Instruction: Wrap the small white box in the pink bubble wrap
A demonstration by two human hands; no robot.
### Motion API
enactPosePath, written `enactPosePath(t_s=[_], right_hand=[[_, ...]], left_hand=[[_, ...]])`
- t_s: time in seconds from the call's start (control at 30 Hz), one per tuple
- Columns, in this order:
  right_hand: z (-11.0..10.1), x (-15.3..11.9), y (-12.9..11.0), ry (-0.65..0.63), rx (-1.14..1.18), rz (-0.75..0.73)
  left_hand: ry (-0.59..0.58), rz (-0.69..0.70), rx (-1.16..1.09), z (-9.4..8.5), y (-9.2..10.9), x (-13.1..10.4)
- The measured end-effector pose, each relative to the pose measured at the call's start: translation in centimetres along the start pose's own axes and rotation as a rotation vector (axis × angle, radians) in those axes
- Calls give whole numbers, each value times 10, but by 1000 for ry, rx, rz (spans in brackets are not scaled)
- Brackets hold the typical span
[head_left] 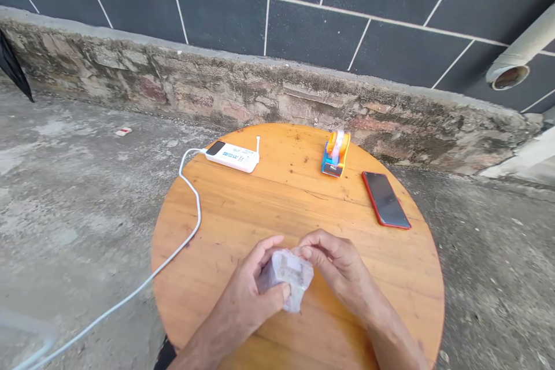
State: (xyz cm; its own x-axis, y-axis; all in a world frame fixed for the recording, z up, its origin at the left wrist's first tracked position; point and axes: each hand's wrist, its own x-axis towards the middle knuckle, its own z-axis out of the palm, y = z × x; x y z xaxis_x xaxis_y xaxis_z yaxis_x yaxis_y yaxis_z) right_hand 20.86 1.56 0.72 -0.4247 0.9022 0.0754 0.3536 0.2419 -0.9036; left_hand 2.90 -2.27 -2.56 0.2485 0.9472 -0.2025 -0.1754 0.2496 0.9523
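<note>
A small box-shaped package [291, 272] in translucent, whitish wrapping is held above the near part of the round wooden table [277, 202]. My left hand [255, 292] wraps round its left side, with the thumb across the front. At the package's upper right corner, the thumb and forefinger of my right hand [340, 266] pinch together on the edge of the wrapping. The package is slightly blurred, and its contents cannot be made out.
A white power bank [233, 156] with a white cable [198, 208] lies at the table's back left. An orange and blue tape dispenser [335, 154] stands at the back, and a red-edged phone [385, 199] lies right. Behind are a stone ledge and a tiled wall.
</note>
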Motion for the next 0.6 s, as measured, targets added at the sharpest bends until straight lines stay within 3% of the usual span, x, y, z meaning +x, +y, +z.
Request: enactPosePath(t_s=[0.6], right_hand=[[12,-13,-12,14,-452,-244]], left_hand=[[-29,128,52,-8,-14,2]])
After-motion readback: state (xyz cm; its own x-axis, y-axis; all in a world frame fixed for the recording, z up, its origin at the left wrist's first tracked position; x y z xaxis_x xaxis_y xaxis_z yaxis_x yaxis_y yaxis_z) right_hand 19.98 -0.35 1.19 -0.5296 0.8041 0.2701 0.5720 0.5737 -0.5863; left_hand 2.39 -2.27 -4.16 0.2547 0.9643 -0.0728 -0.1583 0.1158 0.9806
